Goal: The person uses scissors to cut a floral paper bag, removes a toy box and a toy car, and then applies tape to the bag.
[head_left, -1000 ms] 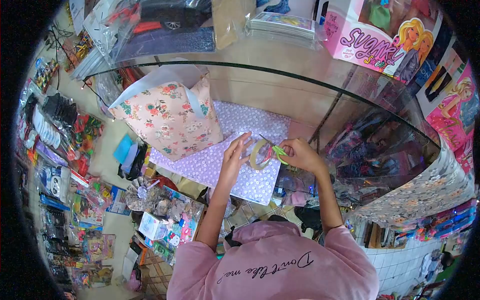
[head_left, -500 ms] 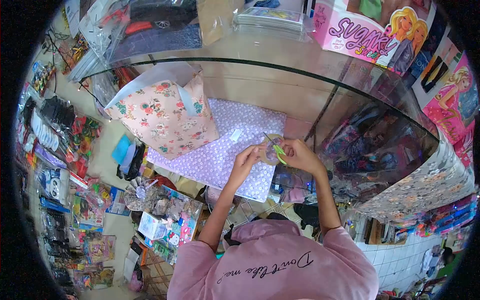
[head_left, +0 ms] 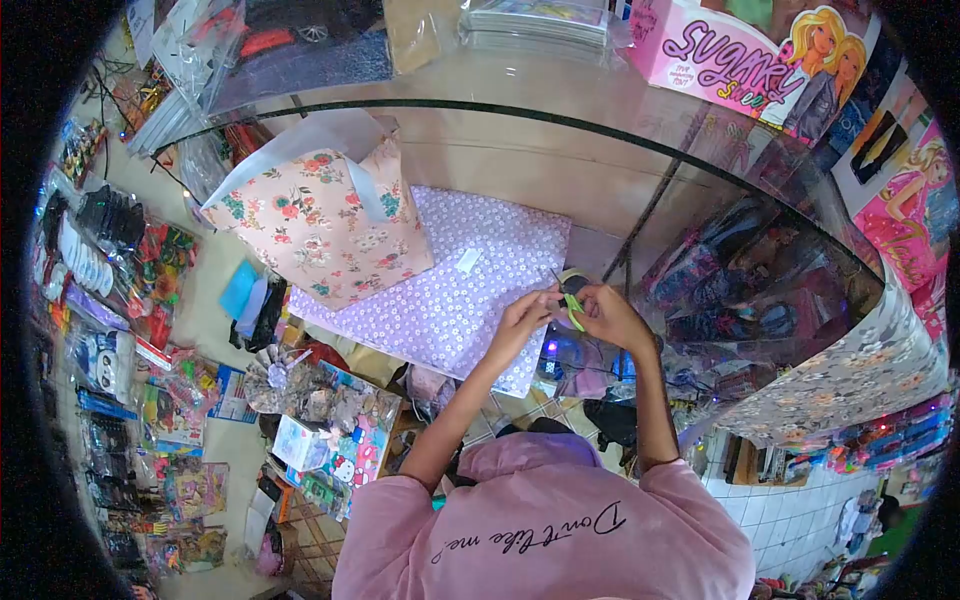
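Observation:
A roll of clear tape [head_left: 572, 276] is between my two hands, above the purple floral wrapping paper's right edge. My left hand [head_left: 523, 322] is closed, its fingertips pinched at the tape on the roll's left side. The exact grip there is too small to make out. In my right hand [head_left: 608, 318] is a pair of scissors with lime-green handles [head_left: 574, 308], the fingers closed round them and the dark blades pointing up and left. The purple floral wrapped sheet [head_left: 480, 240] lies flat on the glass counter, with a small white label [head_left: 467, 261] on it.
A pink floral paper bag [head_left: 315, 225] leans over the sheet's left part. The dark edge of a glass shelf [head_left: 480, 106] curves behind. Packaged goods crowd the left side, and a Hello Kitty item [head_left: 350, 455] lies low left. Grey floral paper [head_left: 820, 390] hangs at right.
Both hands have moved slightly right and down. The tape roll and scissors have shifted right with them, and the roll now sits nearer my right hand.

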Demonstrator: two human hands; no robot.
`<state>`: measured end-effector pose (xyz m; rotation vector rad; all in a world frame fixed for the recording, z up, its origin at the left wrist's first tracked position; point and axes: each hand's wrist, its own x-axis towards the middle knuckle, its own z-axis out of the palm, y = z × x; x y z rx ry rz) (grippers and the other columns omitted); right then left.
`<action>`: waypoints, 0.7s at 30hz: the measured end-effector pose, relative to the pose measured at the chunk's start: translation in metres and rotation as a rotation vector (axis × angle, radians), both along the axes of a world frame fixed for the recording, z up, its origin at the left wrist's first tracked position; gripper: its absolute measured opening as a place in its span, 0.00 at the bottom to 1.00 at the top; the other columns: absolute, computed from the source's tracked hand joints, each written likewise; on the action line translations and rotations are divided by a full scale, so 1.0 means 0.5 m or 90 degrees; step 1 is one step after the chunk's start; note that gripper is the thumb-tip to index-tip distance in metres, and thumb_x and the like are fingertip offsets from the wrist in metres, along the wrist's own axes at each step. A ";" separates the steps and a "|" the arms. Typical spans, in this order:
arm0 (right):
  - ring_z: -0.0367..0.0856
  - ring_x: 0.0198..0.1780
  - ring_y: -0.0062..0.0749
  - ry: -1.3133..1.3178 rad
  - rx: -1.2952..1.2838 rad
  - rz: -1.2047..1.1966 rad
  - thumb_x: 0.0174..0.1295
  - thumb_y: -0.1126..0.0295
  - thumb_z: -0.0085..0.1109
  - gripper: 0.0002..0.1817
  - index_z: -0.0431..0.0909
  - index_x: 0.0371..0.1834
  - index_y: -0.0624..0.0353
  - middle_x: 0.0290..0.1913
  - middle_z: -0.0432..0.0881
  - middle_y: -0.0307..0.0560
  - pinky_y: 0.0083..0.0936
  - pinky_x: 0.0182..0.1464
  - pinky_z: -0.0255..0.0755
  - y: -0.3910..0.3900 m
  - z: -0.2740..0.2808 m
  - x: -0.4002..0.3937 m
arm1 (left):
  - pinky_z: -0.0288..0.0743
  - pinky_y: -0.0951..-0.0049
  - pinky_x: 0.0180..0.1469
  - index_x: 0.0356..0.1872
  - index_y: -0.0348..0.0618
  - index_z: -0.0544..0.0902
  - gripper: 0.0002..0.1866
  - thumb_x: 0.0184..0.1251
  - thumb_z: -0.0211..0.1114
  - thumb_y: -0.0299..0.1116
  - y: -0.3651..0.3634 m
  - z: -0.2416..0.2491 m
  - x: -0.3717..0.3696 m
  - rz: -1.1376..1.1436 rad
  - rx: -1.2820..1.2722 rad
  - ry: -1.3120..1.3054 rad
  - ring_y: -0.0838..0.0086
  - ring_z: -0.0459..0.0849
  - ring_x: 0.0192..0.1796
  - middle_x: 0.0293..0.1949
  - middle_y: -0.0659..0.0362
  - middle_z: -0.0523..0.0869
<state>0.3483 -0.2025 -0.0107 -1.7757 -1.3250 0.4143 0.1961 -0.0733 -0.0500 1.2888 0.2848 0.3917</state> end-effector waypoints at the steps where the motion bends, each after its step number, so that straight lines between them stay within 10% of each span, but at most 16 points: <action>1: 0.74 0.22 0.32 0.003 -0.017 0.000 0.50 0.68 0.67 0.12 0.78 0.30 0.67 0.20 0.76 0.48 0.32 0.26 0.67 -0.002 0.001 0.002 | 0.71 0.68 0.63 0.56 0.36 0.75 0.20 0.78 0.46 0.41 -0.001 -0.007 0.006 -0.001 -0.003 -0.004 0.71 0.77 0.59 0.58 0.56 0.76; 12: 0.80 0.39 0.42 -0.160 -0.156 -0.076 0.53 0.61 0.67 0.18 0.78 0.41 0.63 0.38 0.82 0.52 0.36 0.44 0.67 -0.028 -0.022 0.007 | 0.73 0.71 0.53 0.46 0.34 0.81 0.19 0.76 0.51 0.42 0.005 -0.010 0.036 -0.005 0.231 0.093 0.73 0.81 0.50 0.47 0.56 0.84; 15: 0.78 0.47 0.49 -0.237 -0.104 -0.116 0.53 0.60 0.67 0.20 0.77 0.43 0.61 0.42 0.81 0.55 0.43 0.54 0.61 -0.041 -0.033 0.007 | 0.75 0.68 0.45 0.40 0.34 0.83 0.14 0.71 0.56 0.36 -0.016 0.031 0.044 0.065 0.357 0.077 0.67 0.86 0.37 0.32 0.47 0.86; 21: 0.76 0.52 0.53 -0.233 -0.149 -0.191 0.53 0.62 0.64 0.20 0.75 0.46 0.62 0.48 0.79 0.57 0.45 0.54 0.63 -0.029 0.043 0.020 | 0.74 0.61 0.44 0.41 0.35 0.83 0.12 0.66 0.59 0.35 -0.020 0.029 0.055 0.015 0.508 0.134 0.53 0.84 0.38 0.33 0.44 0.85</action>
